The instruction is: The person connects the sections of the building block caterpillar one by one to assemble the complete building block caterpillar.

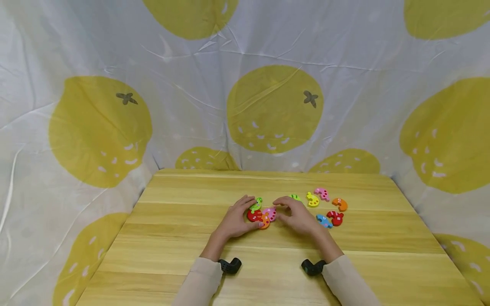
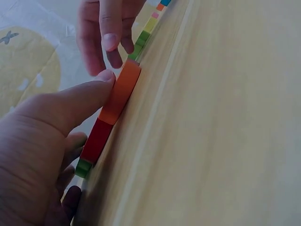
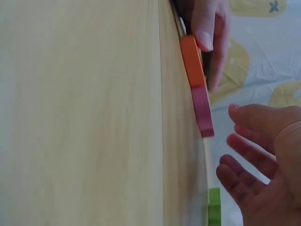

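Observation:
Near the middle of the table, a green head piece [image 1: 256,205], a red puzzle piece [image 1: 253,216] marked 2, an orange puzzle piece [image 1: 265,222] marked 3 and a pink puzzle piece [image 1: 272,213] fit together in a curve. My left hand [image 1: 238,217] holds this row from the left, its thumb on the orange piece [image 2: 121,94] and its fingers round by the green end. To the right of the pink piece [image 3: 202,111], my right hand [image 1: 298,214] hovers with loosely bent fingers and nothing between them. It partly hides a green puzzle piece [image 1: 295,197] behind it.
Loose pieces lie at the right: yellow [image 1: 312,199], pink [image 1: 322,194], orange [image 1: 339,204] marked 10, red [image 1: 335,218] marked 8 and blue [image 1: 324,221]. A lemon-print cloth [image 1: 191,106] hangs behind the wooden table [image 1: 268,280] and along its sides.

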`<state>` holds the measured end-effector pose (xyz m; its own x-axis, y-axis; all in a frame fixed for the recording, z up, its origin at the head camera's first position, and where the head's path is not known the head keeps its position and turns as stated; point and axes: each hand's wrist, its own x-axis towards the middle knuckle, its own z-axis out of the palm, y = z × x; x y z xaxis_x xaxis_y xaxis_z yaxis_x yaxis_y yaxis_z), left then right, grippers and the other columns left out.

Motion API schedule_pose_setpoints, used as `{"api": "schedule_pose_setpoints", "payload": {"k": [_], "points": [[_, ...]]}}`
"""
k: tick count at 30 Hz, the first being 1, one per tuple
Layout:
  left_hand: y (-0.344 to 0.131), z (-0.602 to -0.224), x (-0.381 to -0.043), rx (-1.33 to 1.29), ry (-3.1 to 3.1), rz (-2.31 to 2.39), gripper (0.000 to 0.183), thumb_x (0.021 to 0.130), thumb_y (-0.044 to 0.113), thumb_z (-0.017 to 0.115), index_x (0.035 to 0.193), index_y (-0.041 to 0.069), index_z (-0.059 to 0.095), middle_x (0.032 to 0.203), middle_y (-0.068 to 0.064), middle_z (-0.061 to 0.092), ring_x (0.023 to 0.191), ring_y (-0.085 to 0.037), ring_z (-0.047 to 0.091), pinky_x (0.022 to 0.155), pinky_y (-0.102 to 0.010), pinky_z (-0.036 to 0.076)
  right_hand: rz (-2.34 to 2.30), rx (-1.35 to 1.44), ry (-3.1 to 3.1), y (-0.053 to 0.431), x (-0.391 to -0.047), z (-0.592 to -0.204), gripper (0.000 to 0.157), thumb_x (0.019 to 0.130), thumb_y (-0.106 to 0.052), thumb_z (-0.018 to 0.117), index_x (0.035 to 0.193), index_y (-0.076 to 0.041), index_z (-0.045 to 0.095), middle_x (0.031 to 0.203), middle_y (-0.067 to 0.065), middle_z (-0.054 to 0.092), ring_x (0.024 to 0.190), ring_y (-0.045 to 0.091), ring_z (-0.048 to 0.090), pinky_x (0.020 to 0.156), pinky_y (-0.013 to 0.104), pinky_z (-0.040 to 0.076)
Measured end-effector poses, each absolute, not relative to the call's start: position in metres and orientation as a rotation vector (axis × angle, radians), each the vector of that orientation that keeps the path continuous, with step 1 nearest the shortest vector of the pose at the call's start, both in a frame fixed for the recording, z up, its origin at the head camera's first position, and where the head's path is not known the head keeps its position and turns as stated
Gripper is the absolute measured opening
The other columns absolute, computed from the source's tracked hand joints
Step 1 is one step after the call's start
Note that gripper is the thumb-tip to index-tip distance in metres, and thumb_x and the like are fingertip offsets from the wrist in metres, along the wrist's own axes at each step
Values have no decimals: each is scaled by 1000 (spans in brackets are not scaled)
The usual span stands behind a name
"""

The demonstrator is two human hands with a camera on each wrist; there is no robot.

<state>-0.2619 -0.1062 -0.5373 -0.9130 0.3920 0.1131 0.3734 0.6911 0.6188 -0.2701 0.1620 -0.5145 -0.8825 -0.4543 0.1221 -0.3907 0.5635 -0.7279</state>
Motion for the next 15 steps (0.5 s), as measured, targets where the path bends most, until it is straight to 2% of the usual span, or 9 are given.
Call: {"api": "schedule_pose_setpoints", "payload": {"k": [7, 12, 15], "points": [[-108, -537, -262, 680, 2850, 1042, 83, 86, 56, 75, 153, 14, 50, 164, -1, 41, 158, -26, 26, 121, -63, 28, -1176, -621, 2793, 183, -272, -510, 43, 97, -20, 73, 138, -10, 64, 143, 7, 61, 126, 31, 59, 108, 53, 48], [-109, -535, -261, 701, 2848, 1017, 81, 87, 52, 74, 154, 12, 50, 165, -2, 40, 158, -27, 25, 122, -61, 27, -1124, -653, 2860, 198, -278, -508, 47, 93, -14, 77, 137, -3, 64, 140, 16, 62, 122, 37, 61, 101, 54, 52], [-109, -534, -260, 714, 2844, 1017, 80, 88, 51, 74, 153, 12, 50, 165, -3, 40, 158, -27, 25, 122, -62, 27, -1090, -676, 2893, 204, -281, -508, 48, 92, -12, 77, 137, -1, 63, 141, 19, 61, 125, 39, 60, 102, 55, 53]]}}
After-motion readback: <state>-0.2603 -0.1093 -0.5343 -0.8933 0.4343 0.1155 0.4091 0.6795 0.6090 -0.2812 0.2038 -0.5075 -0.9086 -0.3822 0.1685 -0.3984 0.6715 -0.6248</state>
